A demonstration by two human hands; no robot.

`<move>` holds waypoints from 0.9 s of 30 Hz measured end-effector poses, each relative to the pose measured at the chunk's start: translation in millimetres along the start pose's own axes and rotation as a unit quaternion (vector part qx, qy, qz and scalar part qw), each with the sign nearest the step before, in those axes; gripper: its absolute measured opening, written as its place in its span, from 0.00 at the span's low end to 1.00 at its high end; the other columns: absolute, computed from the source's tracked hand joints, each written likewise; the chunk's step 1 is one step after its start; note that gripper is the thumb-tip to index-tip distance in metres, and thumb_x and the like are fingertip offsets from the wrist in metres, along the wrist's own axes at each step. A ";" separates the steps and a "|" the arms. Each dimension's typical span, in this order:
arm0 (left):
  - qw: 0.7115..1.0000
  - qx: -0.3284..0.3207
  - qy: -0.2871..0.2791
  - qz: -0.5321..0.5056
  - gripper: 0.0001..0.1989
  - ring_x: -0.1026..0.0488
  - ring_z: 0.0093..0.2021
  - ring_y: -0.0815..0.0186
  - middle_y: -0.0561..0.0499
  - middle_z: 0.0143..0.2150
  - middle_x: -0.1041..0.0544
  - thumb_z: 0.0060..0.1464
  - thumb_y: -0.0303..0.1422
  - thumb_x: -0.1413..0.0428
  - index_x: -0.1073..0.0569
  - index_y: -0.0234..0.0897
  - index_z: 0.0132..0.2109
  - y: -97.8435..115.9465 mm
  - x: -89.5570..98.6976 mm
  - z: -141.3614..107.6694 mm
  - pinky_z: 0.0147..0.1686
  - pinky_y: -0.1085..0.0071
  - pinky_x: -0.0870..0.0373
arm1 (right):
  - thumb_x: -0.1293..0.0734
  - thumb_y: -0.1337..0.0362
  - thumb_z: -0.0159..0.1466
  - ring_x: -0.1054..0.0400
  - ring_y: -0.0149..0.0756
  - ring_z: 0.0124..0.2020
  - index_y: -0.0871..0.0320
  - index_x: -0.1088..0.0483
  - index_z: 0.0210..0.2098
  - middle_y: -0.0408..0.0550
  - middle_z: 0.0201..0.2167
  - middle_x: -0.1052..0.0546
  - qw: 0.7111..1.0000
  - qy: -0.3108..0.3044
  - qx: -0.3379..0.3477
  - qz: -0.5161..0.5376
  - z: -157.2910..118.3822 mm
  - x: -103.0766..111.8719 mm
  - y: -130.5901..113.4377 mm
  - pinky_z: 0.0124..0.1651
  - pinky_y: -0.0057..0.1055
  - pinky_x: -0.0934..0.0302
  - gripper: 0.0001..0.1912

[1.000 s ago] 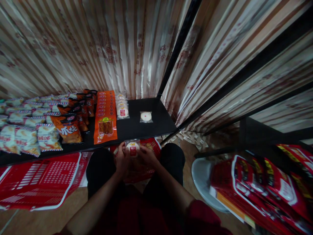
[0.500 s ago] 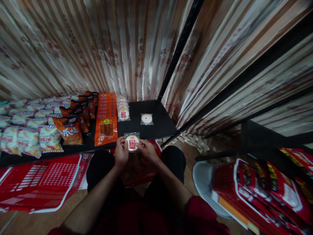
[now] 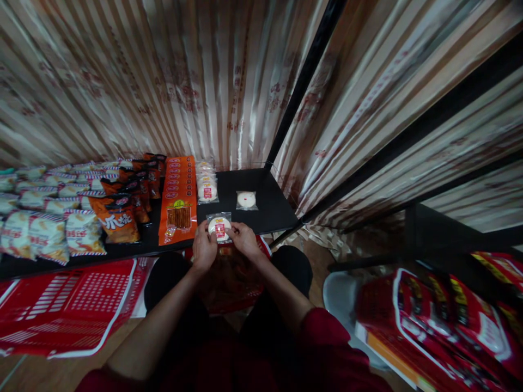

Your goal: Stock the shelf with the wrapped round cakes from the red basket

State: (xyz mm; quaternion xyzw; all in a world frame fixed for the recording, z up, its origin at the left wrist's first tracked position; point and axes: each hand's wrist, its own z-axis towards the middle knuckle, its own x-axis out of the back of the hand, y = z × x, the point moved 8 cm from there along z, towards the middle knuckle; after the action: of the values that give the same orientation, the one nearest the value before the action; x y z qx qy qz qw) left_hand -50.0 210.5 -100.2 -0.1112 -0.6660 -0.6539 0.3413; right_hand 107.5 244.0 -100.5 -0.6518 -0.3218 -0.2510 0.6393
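Between my two hands is a packaged rice cracker, a round white disc in clear wrap with a red label facing up. My left hand pinches its left edge, and my right hand pinches the right edge. The packet is at the front edge of the black shelf. Just beyond it stands a row of similar cracker packets, overlapping one behind another. A single cracker packet lies apart to the right, with only a small red mark showing on it.
Left of the crackers are orange snack packs, dark-and-orange bags and rows of white snack bags. Red baskets sit below. To the right are a grey stool, a basket of red packets and a black post.
Both hands have moved the held cracker packet slightly forward, from in front of the shelf's edge to over it. The other packets stay in place.
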 end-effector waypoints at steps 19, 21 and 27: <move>0.990 -0.014 -0.017 0.142 0.27 0.42 0.57 0.52 0.34 0.55 0.37 0.52 0.29 0.52 0.44 0.27 0.60 12.0 -15.8 6.4 0.54 0.59 0.41 | 0.36 0.58 0.59 0.33 0.31 0.28 0.54 0.26 0.37 0.43 0.28 0.25 0.999 -0.001 -0.019 -0.028 19.8 -7.0 -3.7 0.33 0.25 0.44 0.11; 0.989 -0.019 -0.012 0.148 0.27 0.42 0.57 0.52 0.34 0.55 0.37 0.52 0.28 0.53 0.43 0.27 0.60 13.8 -15.4 6.9 0.54 0.59 0.40 | 0.36 0.58 0.59 0.33 0.29 0.26 0.55 0.26 0.37 0.43 0.27 0.25 1.000 -0.004 -0.023 -0.006 22.8 -8.7 -3.5 0.32 0.24 0.44 0.11; 0.982 -0.026 0.011 0.186 0.24 0.40 0.54 0.52 0.34 0.54 0.37 0.53 0.27 0.55 0.41 0.25 0.58 19.5 -11.3 10.1 0.51 0.58 0.38 | 0.35 0.60 0.58 0.33 0.26 0.23 0.55 0.27 0.35 0.39 0.24 0.26 0.999 -0.009 -0.036 0.039 31.2 -11.2 -4.7 0.30 0.21 0.44 0.08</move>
State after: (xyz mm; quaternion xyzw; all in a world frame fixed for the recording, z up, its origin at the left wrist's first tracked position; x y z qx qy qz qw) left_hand -33.2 225.8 -90.6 -0.2349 -0.6121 -0.5974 0.4618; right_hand 94.0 273.8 -107.4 -0.6887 -0.2927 -0.2309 0.6219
